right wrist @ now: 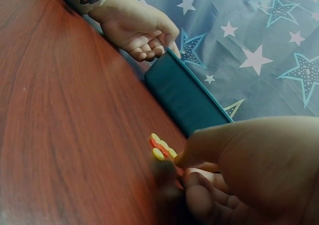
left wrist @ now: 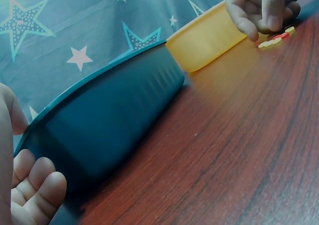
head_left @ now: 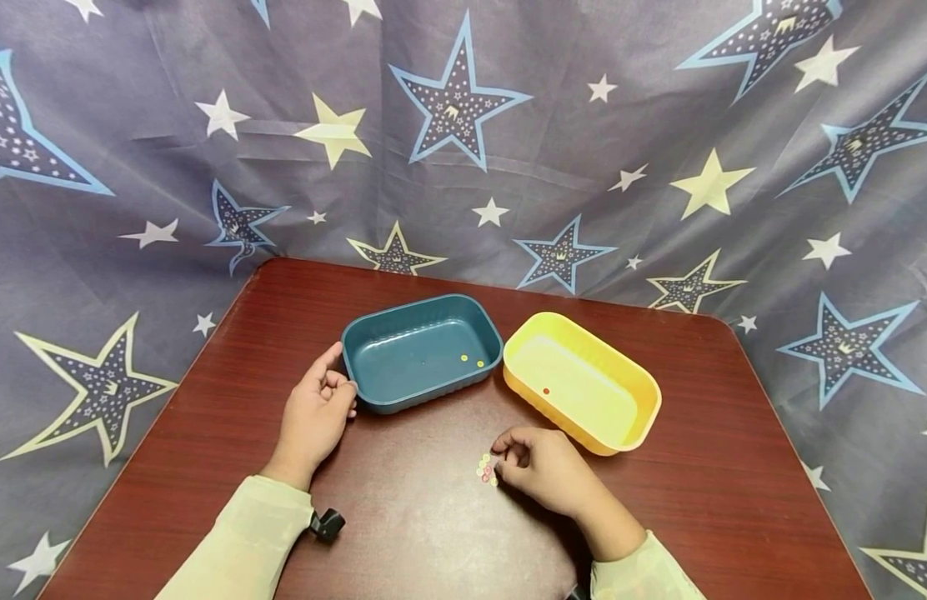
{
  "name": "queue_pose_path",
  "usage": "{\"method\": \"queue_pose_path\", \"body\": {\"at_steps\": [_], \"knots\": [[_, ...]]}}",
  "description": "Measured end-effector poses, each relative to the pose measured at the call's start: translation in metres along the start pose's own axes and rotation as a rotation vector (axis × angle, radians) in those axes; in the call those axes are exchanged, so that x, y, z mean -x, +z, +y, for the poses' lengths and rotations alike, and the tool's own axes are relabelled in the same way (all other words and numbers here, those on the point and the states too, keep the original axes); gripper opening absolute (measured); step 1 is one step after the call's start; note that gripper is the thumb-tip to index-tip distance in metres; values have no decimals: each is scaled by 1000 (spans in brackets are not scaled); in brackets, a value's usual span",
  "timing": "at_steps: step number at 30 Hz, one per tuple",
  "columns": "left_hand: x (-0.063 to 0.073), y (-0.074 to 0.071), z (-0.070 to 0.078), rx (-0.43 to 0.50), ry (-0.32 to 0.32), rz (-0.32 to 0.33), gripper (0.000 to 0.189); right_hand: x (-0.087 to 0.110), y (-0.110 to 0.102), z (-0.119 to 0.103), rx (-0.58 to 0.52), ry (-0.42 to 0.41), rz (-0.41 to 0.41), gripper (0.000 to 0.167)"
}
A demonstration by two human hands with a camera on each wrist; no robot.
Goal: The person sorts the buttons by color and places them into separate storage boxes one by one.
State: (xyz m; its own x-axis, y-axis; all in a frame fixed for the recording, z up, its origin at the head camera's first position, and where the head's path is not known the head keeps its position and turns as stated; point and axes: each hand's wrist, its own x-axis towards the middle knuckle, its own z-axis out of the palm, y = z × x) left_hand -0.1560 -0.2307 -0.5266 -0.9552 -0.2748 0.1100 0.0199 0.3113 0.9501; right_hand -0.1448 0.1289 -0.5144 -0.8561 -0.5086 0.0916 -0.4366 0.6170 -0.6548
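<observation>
In the head view, the left hand point(head_left: 313, 417) grasps the teal tray point(head_left: 407, 360) at its eight o'clock end, thumb and forefinger against the rim; two yellow discs point(head_left: 480, 363) lie toward its three o'clock side. The loose cluster of discs point(head_left: 487, 472) sits on the table point(head_left: 403, 508), with the teal tray at eleven o'clock from it and the yellow tray point(head_left: 576, 396), holding one red disc point(head_left: 546, 391), between one and two. The right hand point(head_left: 546, 471) bends its fingers at the cluster's three o'clock edge. Since reds and yellows crowd together there, a fingertip could catch the wrong colour or scatter its neighbours. The left wrist view puts the cluster at two o'clock, low and flat, so a thin disc might slip from a shallow pinch. In the right wrist view the thumb reaches the discs near centre, but blur covers a fingertip; whether one is pinched cannot be told. A careless tug by the left hand could knock the trays together.
</observation>
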Motion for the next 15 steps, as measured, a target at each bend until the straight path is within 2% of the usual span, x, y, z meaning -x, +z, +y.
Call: {"method": "queue_pose_path", "body": {"at_steps": [7, 15], "knots": [[1, 0, 1, -9, 9, 7, 60, -1, 3, -2, 47, 8, 16, 10], [1, 1, 1, -10, 6, 7, 60, -1, 3, -2, 65, 10, 57, 17]]}}
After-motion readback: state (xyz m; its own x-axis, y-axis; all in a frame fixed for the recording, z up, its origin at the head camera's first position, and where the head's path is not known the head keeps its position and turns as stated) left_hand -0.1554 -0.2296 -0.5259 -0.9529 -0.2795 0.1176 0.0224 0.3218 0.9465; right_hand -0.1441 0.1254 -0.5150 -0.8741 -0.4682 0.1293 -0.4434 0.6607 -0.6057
